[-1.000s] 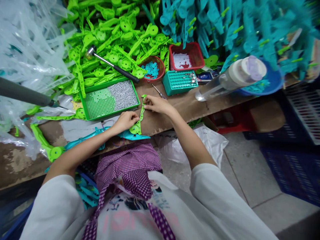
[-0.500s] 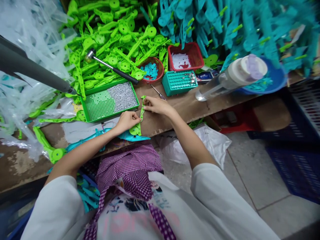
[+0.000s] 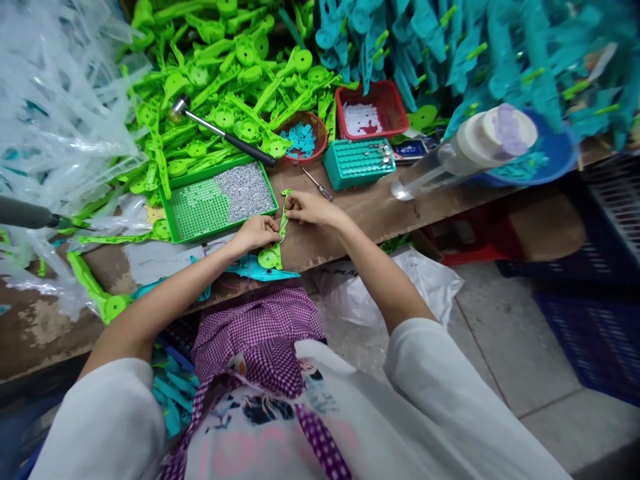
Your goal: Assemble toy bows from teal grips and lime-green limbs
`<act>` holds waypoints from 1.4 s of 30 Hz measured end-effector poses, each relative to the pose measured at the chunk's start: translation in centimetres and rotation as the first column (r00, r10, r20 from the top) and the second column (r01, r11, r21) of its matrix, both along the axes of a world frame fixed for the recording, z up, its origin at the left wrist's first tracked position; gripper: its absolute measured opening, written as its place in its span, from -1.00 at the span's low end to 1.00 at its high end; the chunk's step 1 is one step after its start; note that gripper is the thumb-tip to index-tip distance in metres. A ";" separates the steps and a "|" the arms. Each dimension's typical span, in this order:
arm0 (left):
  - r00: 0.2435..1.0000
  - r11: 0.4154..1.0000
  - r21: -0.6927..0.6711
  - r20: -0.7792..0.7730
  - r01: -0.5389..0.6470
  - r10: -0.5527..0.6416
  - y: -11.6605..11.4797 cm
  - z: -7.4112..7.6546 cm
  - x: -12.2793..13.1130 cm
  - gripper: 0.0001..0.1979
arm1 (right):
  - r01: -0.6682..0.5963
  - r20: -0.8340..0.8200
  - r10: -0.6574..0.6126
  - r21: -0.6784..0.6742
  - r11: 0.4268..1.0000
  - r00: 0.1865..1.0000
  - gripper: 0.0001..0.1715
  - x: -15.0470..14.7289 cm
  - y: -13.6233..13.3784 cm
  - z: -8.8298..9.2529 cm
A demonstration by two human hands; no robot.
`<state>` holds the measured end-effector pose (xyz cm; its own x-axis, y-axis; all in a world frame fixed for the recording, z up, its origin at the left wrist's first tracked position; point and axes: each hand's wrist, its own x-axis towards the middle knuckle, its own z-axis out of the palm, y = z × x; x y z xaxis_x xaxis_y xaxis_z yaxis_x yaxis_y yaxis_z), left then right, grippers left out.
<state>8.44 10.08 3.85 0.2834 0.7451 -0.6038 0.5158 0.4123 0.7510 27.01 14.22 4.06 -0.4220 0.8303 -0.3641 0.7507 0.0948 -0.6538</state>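
Observation:
A narrow green plastic part (image 3: 271, 257) with a rounded wide end stands at the bench's front edge, slanting away from me. My left hand (image 3: 259, 233) pinches its middle from the left. Farther up, my right hand (image 3: 309, 208) has its fingers closed on the upper stretch from the right; the fingertips partly hide the part. Beneath the rounded end lies a turquoise plastic part (image 3: 260, 270) along the edge. Just left of the hands is a green tray (image 3: 200, 212) with a heap of small silver metal pieces (image 3: 245, 192) on its right side.
Behind the tray, a hammer (image 3: 225, 137) rests on piled green parts (image 3: 210, 80). A screwdriver (image 3: 317, 185), a teal holder (image 3: 357, 167), a red basket (image 3: 373, 110) and a bottle (image 3: 465, 157) stand beyond my right hand. A grey tool (image 3: 30, 215) juts in from the left.
The grey tool at the left has swung down and away leftwards. My left hand has shifted slightly up the green part, showing more of its rounded end; my right hand stays nearly in place.

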 end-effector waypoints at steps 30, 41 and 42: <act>0.980 0.999 0.024 0.195 0.024 -0.028 -0.5 -1.5 -1.1 -0.85 | -0.013 -0.229 -0.009 -0.094 0.995 0.973 -0.80 -0.9 -3.9 -1.7; 0.966 0.998 -0.068 0.260 0.017 0.001 -0.2 -1.4 -1.6 -0.86 | 0.130 -0.413 -0.075 0.108 0.986 0.908 -0.83 0.0 -7.3 -2.3; 0.965 0.997 -0.074 0.262 0.017 0.003 -0.2 -1.4 -1.7 -0.86 | 0.155 -0.413 -0.085 0.140 0.978 0.907 -0.85 0.0 -7.8 -2.4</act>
<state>6.74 9.92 2.43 0.4440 0.6980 -0.5618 0.3081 0.4698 0.8272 27.01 6.41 1.69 -0.3966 0.9173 -0.0372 0.4393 0.1540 -0.8850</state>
